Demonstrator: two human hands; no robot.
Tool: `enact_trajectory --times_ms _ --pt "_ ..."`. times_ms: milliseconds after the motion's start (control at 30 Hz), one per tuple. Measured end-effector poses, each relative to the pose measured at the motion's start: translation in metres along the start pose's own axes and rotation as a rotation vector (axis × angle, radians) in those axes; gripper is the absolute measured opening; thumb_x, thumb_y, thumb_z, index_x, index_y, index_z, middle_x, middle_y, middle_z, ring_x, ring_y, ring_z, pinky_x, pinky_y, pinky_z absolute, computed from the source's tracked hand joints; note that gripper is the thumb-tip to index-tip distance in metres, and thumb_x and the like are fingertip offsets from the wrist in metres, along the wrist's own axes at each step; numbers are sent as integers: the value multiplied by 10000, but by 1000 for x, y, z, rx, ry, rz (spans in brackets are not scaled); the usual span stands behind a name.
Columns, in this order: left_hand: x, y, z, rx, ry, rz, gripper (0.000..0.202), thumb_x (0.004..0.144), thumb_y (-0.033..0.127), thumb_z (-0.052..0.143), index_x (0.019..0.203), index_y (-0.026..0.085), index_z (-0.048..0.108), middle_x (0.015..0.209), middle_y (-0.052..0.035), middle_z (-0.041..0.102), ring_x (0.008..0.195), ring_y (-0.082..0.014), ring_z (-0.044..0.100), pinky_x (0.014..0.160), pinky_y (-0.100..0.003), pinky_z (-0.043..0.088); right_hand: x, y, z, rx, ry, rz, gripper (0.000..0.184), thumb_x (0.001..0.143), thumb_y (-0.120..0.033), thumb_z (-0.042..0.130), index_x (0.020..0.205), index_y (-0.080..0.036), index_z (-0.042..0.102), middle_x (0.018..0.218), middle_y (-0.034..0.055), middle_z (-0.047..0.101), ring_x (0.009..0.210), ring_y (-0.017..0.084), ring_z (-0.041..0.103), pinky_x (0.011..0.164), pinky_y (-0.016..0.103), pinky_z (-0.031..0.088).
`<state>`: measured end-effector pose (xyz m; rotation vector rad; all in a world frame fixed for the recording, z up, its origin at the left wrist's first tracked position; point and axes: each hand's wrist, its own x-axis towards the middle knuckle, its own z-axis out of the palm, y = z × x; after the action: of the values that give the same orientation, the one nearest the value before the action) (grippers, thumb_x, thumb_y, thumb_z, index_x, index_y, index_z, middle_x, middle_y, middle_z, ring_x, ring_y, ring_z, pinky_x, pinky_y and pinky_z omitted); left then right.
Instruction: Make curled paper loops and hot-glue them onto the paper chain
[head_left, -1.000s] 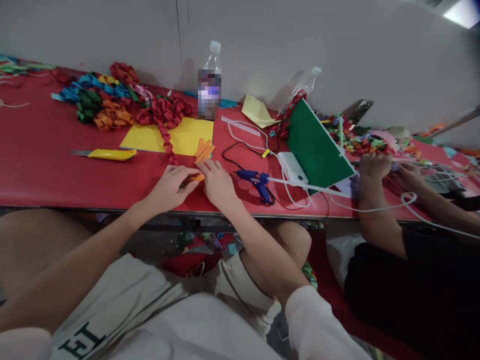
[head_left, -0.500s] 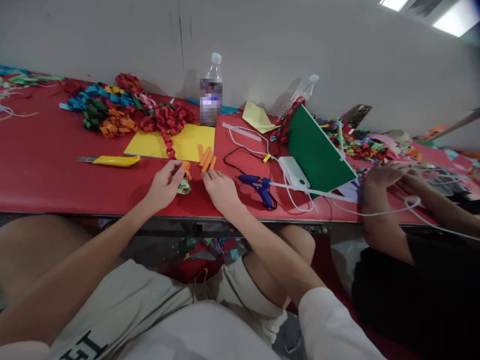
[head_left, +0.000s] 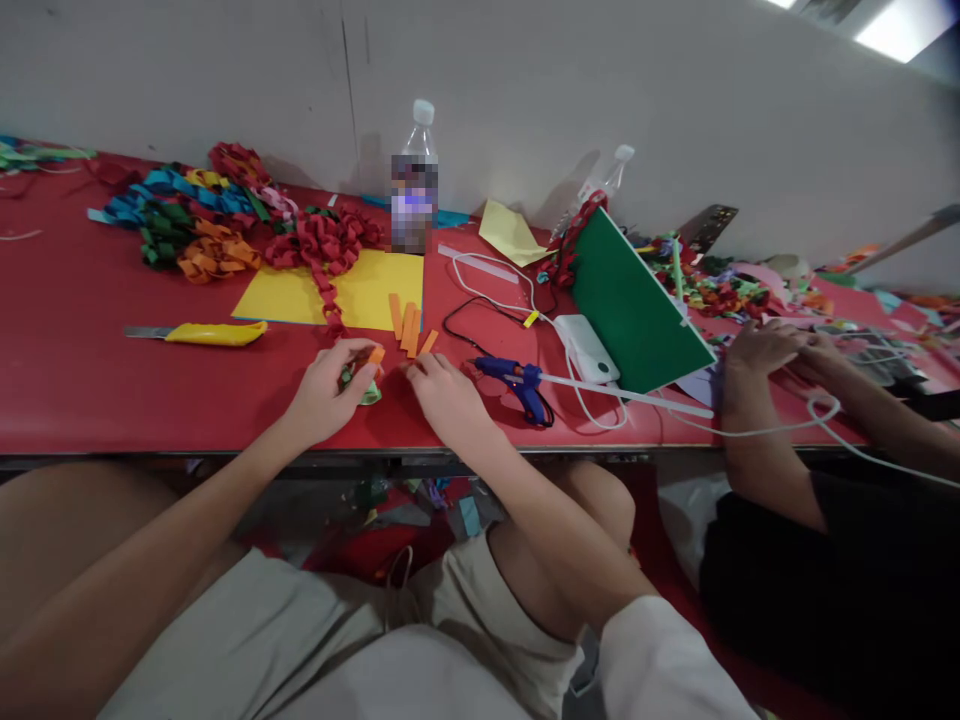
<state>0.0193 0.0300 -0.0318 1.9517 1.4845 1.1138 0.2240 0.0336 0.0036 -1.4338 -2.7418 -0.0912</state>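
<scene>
My left hand (head_left: 330, 390) is closed round a small paper chain, with an orange paper loop (head_left: 376, 356) at the fingertips and a pale green loop (head_left: 370, 393) hanging below. At the right, my right hand (head_left: 446, 395) has its fingers bent down at an orange paper strip (head_left: 429, 342); the fingertips are partly hidden. Several more orange strips (head_left: 409, 325) lie just beyond, partly on a yellow sheet (head_left: 289, 292). Beside my right hand lies a blue glue gun (head_left: 517, 380) with a long glue stick in its back.
A yellow utility knife (head_left: 214, 333) lies on the red table (head_left: 67, 390) at left. Behind are piled paper chains (head_left: 322, 240) and a bottle (head_left: 414, 200). A green board (head_left: 634, 300), white power strip (head_left: 589, 350) and cables stand right, near another person's hands (head_left: 769, 345).
The view has shifted slightly. One orange strip now lies apart from the others, closer to my right hand. My left hand keeps hold of the paper chain.
</scene>
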Motion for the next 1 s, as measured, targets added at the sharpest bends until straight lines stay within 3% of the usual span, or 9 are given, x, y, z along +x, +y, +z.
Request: enact_trajectory --times_ms 167,333,500,700,867,1000 --pt "0 1 -1 92 -5 28 357 977 456 516 1230 221 608 1107 -97 712 1034 -261 645 912 -423 506 -4 -4 -5 -49 -43 -56 304 993 -68 406 1127 -76 679 1164 188 640 1060 267 624 816 363 571" --pt "1 2 -5 202 -35 67 327 967 410 532 1209 207 617 1143 -102 706 1040 -260 623 916 -415 509 0 4 -1 -43 42 -198 279 1001 -82 410 1107 -82 668 1097 160 676 1047 277 635 817 389 554" --pt "-1 2 -8 144 -71 82 305 978 388 525 1219 220 606 1161 -91 701 1025 -247 610 912 -411 502 -1 11 -2 -84 84 -238 231 1003 -113 446 1127 -120 641 1092 131 698 964 263 647 767 383 541" --pt "-4 0 -13 22 -67 134 263 984 366 521 1202 242 596 1113 -68 714 998 -242 617 898 -415 498 2 17 0 -95 279 -212 235 1019 -120 424 1152 -129 617 1177 122 697 1009 237 641 834 362 542" --pt "-1 0 -12 6 -71 163 241 976 373 532 1158 229 598 1063 -66 723 945 -221 663 919 -410 499 0 30 3 25 434 -218 320 1012 -106 408 1269 -117 598 1228 155 681 1167 238 608 1017 395 520" --pt "-4 3 -10 40 1 127 271 949 395 545 1153 230 615 1055 -77 723 985 -240 665 954 -418 495 -13 27 -3 92 583 -161 380 1008 -108 395 1326 -155 596 1202 152 683 1151 229 633 1021 393 526"
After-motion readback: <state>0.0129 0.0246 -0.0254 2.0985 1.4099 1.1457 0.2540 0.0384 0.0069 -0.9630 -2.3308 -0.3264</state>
